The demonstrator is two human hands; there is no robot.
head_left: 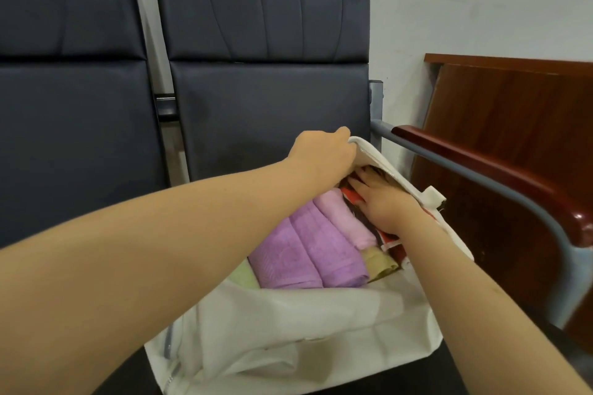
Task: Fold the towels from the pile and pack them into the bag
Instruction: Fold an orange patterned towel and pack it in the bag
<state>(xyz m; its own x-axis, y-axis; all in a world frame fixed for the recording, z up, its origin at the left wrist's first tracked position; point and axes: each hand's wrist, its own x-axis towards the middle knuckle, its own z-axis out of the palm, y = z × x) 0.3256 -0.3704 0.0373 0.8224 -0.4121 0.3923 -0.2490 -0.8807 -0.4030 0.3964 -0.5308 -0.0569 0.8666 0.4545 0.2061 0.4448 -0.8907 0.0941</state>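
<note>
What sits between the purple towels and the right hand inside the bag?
In the head view, a folded pale pink towel lies between the purple towels and the right hand, which presses on a red patterned towel in the bag.

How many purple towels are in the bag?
2: the left purple towel and the right purple towel lie side by side in the white bag. Others may be hidden underneath.
</note>
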